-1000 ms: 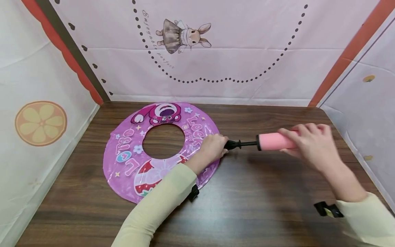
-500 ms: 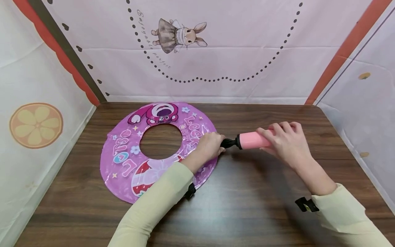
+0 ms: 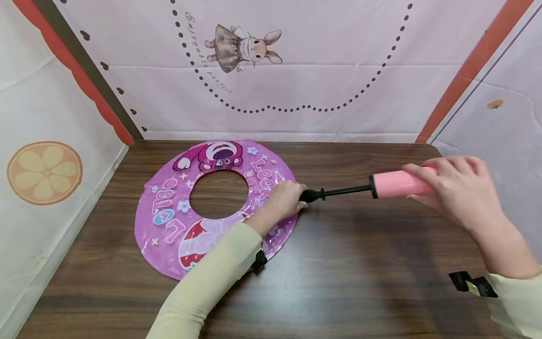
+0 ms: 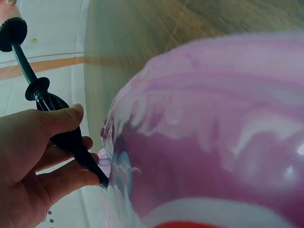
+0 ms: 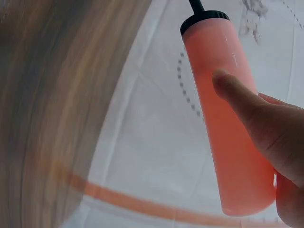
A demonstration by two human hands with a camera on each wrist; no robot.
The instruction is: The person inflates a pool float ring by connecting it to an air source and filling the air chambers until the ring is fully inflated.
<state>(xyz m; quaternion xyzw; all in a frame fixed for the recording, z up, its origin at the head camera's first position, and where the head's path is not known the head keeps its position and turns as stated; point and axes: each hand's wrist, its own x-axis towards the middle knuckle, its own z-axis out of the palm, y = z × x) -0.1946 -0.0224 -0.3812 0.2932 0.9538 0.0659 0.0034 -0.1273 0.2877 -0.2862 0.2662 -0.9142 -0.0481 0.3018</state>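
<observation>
A purple inflatable swim ring (image 3: 158, 245) with a printed pink bear and lettering lies at the left of the table. My left hand (image 3: 282, 200) is at its right side and grips the black nozzle end (image 4: 69, 137) of a hand air pump. In the left wrist view the tapered tip meets the ring near a clear valve (image 4: 105, 162). My right hand (image 3: 461, 188) wraps round the pump's pink barrel (image 3: 395, 183), held above the table at the right. Between the hands a long stretch of the black rod (image 3: 347, 190) shows. The right wrist view shows the thumb along the barrel (image 5: 225, 123).
The dark wood table (image 3: 330, 282) carries the ring and pump. Printed cloth walls stand at the back (image 3: 317, 70), left (image 3: 25, 235) and right (image 3: 508, 141). A black strap device (image 3: 472, 284) sits at the right wrist.
My right hand moved left, pushing the barrel up to the nozzle end, then drew it back right and slightly up, baring the rod. The left hand kept its grip by the ring.
</observation>
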